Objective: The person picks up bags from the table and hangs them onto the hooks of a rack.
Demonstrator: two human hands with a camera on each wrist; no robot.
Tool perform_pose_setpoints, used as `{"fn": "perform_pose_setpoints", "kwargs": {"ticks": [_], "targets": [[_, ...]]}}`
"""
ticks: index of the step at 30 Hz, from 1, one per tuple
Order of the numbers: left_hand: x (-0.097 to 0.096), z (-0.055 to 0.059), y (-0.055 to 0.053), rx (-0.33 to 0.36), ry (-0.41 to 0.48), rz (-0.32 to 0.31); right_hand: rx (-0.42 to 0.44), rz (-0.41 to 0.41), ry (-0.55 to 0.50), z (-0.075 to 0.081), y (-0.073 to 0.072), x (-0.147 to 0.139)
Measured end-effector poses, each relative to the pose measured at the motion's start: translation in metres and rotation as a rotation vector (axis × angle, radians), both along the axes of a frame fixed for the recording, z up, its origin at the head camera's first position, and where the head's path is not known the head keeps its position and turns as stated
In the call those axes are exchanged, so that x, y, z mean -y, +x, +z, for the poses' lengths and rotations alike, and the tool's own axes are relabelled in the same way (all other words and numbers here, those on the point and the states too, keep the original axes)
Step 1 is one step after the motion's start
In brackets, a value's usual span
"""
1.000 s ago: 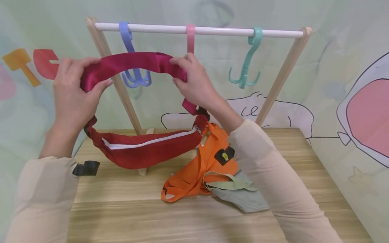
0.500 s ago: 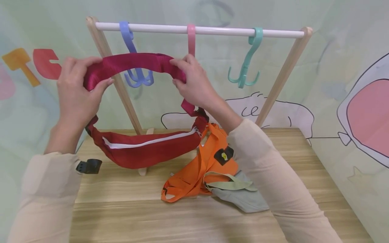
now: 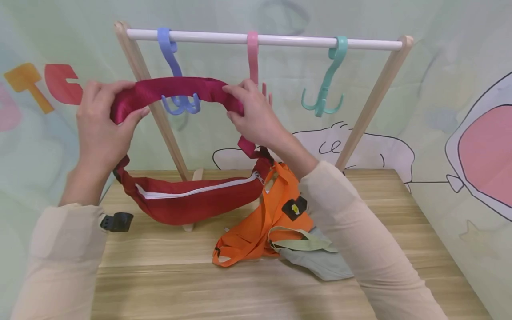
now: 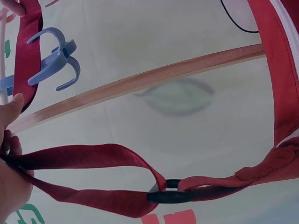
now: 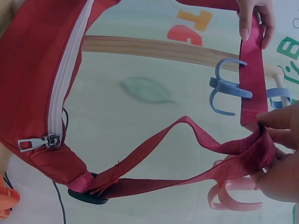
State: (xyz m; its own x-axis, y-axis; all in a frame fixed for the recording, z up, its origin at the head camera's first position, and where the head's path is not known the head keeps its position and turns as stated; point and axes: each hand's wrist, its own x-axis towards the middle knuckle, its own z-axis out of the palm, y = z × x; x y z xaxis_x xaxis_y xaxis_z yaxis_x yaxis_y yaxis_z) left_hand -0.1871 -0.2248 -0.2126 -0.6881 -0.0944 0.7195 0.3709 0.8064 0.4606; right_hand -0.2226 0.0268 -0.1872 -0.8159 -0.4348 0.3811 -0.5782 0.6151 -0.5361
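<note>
Gripping the magenta strap (image 3: 176, 86) between fingers and thumb, the left hand (image 3: 102, 122) and right hand (image 3: 254, 111) held the red waist bag (image 3: 196, 202) left of centre, above the worktop (image 3: 172, 275). The strap crossed the blue hook (image 3: 170, 55); whether it rested there could not be told. An orange T (image 3: 30, 82) at upper left and, in the right wrist view, a green B (image 5: 288, 47) were readable. The orange bag (image 3: 256, 235) bore a dark patch (image 3: 294, 207) too small to read. The right hand hid part of the pink hook (image 3: 253, 58).
</note>
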Motion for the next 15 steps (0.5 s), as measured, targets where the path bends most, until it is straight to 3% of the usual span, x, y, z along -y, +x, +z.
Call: {"fn": "perform_pose_setpoints", "kwargs": {"ticks": [9,15], "targets": [[0.0013,-0.0039,0.0024,0.004,0.003,-0.003,-0.012,0.027,-0.004,-0.005,0.0004,-0.0006],[0.0022,-0.0065,0.004,-0.032,-0.018,-0.019,-0.016,0.039,0.002,-0.0068,0.0012,-0.0011]]}}
